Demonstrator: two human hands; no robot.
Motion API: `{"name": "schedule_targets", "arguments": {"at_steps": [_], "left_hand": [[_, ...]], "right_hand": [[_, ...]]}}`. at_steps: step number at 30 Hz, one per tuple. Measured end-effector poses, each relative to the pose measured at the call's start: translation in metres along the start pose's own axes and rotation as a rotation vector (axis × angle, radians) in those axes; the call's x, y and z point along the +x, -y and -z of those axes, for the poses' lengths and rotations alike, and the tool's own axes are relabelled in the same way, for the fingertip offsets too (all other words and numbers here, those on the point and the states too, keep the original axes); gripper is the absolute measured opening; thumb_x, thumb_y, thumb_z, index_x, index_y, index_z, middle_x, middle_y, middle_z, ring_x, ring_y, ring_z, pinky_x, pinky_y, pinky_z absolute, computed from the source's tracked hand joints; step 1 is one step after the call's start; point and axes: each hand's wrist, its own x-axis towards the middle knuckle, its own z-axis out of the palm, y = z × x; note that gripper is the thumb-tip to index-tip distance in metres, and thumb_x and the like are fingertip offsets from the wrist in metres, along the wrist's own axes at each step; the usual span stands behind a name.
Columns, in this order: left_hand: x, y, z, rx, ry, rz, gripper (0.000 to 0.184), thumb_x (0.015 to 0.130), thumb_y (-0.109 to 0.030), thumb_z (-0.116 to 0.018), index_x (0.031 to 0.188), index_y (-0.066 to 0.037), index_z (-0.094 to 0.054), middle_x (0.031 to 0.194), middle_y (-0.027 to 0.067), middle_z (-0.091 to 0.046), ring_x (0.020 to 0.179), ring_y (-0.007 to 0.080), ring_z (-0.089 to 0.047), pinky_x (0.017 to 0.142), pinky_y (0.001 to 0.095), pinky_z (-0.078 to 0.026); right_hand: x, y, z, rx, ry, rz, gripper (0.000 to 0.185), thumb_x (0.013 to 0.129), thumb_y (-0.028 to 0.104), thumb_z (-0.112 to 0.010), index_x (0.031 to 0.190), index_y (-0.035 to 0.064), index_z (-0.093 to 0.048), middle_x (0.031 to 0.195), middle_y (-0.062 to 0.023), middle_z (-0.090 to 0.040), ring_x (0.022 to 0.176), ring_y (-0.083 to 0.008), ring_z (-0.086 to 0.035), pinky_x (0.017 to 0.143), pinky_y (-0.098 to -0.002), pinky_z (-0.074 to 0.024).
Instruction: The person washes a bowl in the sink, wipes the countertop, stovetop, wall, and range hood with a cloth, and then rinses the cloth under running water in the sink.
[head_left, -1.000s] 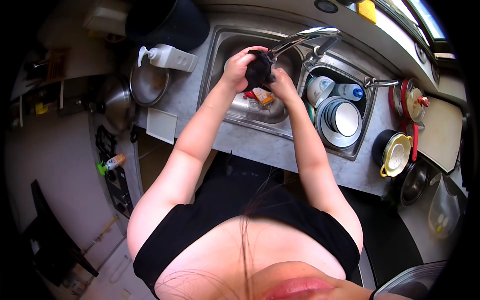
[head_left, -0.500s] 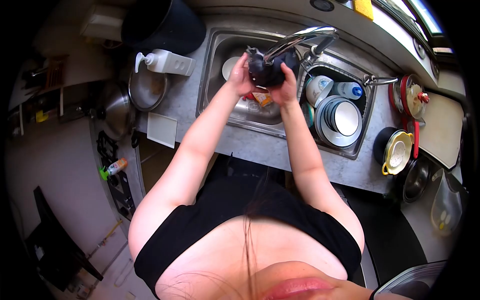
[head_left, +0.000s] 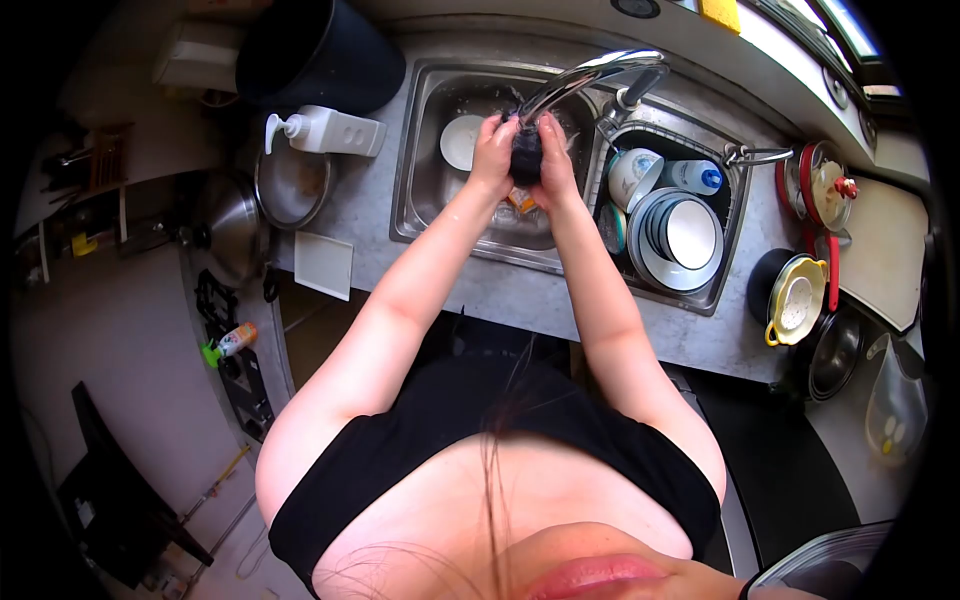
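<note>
Under the chrome faucet (head_left: 598, 72), both hands press in on a black, rounded, wet-looking thing (head_left: 526, 163) whose kind I cannot make out. My left hand (head_left: 492, 158) grips its left side, and my right hand (head_left: 553, 160) grips the right side, fingers curled toward the spout. Water splashes around the hands in the left sink basin (head_left: 425, 185). Beside my left hand, a white bowl (head_left: 460, 142) lies in the basin. An orange and yellow item (head_left: 521, 201) shows below the hands, partly covered.
The right basin holds a rack with stacked bowls (head_left: 690, 236), a patterned bowl (head_left: 634, 177) and a blue-capped bottle (head_left: 692, 177). Left of the sink are a white pump bottle (head_left: 338, 132), a black bin (head_left: 325, 60) and a white tray (head_left: 323, 263). A yellow colander (head_left: 797, 302) sits right.
My hands have come closer together around the black thing, which now looks narrower and more bunched or turned. The white bowl in the basin is more visible. Splashing shows near the hands.
</note>
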Motion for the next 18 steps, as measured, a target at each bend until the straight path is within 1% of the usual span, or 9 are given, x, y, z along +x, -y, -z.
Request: {"name": "schedule_targets", "arguments": {"at_steps": [3, 4, 7, 8, 11, 12, 15, 16, 18], "left_hand": [[-0.001, -0.011, 0.005, 0.020, 0.097, 0.130, 0.035, 0.094, -0.014, -0.054, 0.127, -0.005, -0.047, 0.112, 0.0066, -0.061, 0.101, 0.0183, -0.061, 0.088, 0.0334, -0.050], [-0.005, -0.015, -0.002, 0.204, 0.023, 0.117, 0.039, 0.096, -0.025, -0.053, 0.130, -0.006, -0.047, 0.114, 0.0058, -0.062, 0.104, 0.0188, -0.061, 0.089, 0.0337, -0.050], [-0.021, -0.033, -0.020, 0.106, -0.109, 0.223, 0.042, 0.098, -0.038, -0.050, 0.129, -0.010, -0.050, 0.116, 0.0057, -0.062, 0.104, 0.0191, -0.062, 0.090, 0.0347, -0.050], [-0.004, -0.024, 0.002, -0.079, 0.161, 0.363, 0.046, 0.097, -0.049, -0.047, 0.129, -0.016, -0.051, 0.115, 0.0054, -0.062, 0.105, 0.0196, -0.062, 0.090, 0.0366, -0.051], [0.010, -0.011, 0.011, -0.076, 0.213, 0.295, 0.043, 0.097, -0.049, -0.048, 0.125, -0.016, -0.054, 0.111, 0.0050, -0.063, 0.101, 0.0194, -0.063, 0.088, 0.0375, -0.052], [0.007, -0.010, 0.006, -0.046, 0.193, 0.204, 0.038, 0.097, -0.045, -0.050, 0.116, -0.013, -0.058, 0.104, 0.0051, -0.065, 0.094, 0.0189, -0.064, 0.085, 0.0359, -0.052], [0.005, -0.007, 0.005, -0.063, 0.182, 0.257, 0.031, 0.093, -0.039, -0.060, 0.105, -0.011, -0.058, 0.097, 0.0038, -0.064, 0.087, 0.0145, -0.060, 0.076, 0.0305, -0.049], [0.004, -0.006, -0.001, -0.029, 0.131, 0.102, 0.026, 0.091, -0.031, -0.064, 0.095, -0.007, -0.060, 0.090, 0.0028, -0.064, 0.080, 0.0142, -0.061, 0.072, 0.0306, -0.049], [0.004, -0.001, 0.001, 0.195, 0.023, -0.010, 0.022, 0.089, -0.026, -0.066, 0.097, -0.006, -0.061, 0.088, 0.0024, -0.064, 0.077, 0.0133, -0.061, 0.070, 0.0298, -0.050]], "right_hand": [[0.010, -0.004, 0.010, -0.280, -0.054, 0.187, 0.060, 0.086, 0.024, -0.070, 0.137, 0.0064, -0.043, 0.125, -0.0114, -0.053, 0.110, -0.0196, -0.054, 0.091, -0.0326, -0.0463], [0.007, -0.006, 0.007, -0.314, -0.115, 0.251, 0.051, 0.083, 0.015, -0.072, 0.128, 0.0036, -0.051, 0.120, -0.0097, -0.056, 0.107, -0.0190, -0.055, 0.092, -0.0318, -0.0456], [-0.003, -0.008, -0.004, -0.760, -0.262, 0.645, 0.048, 0.083, 0.014, -0.072, 0.124, 0.0029, -0.052, 0.118, -0.0096, -0.056, 0.107, -0.0191, -0.055, 0.093, -0.0313, -0.0444], [-0.005, -0.012, -0.006, -0.693, -0.194, 0.633, 0.047, 0.082, 0.016, -0.072, 0.122, 0.0012, -0.052, 0.119, -0.0118, -0.056, 0.107, -0.0209, -0.055, 0.094, -0.0316, -0.0435], [-0.011, -0.018, -0.010, -0.949, -0.199, 0.760, 0.049, 0.084, 0.026, -0.072, 0.120, -0.0002, -0.053, 0.118, -0.0169, -0.057, 0.107, -0.0278, -0.058, 0.093, -0.0348, -0.0443], [-0.018, -0.015, -0.019, -0.943, -0.194, 0.748, 0.049, 0.085, 0.031, -0.071, 0.120, 0.0009, -0.054, 0.116, -0.0175, -0.059, 0.105, -0.0290, -0.059, 0.092, -0.0355, -0.0451], [-0.006, -0.017, -0.014, -0.927, -0.114, 0.706, 0.035, 0.089, 0.029, -0.065, 0.108, 0.0000, -0.062, 0.095, -0.0153, -0.065, 0.088, -0.0277, -0.064, 0.081, -0.0361, -0.0489], [-0.001, -0.018, -0.010, -0.944, -0.130, 0.690, 0.030, 0.091, 0.028, -0.061, 0.103, -0.0003, -0.063, 0.093, -0.0137, -0.066, 0.085, -0.0272, -0.063, 0.079, -0.0349, -0.0485], [0.005, -0.021, 0.000, -0.978, -0.166, 0.654, 0.028, 0.095, 0.025, -0.054, 0.094, -0.0008, -0.065, 0.090, -0.0106, -0.066, 0.079, -0.0263, -0.062, 0.073, -0.0326, -0.0476]]}}
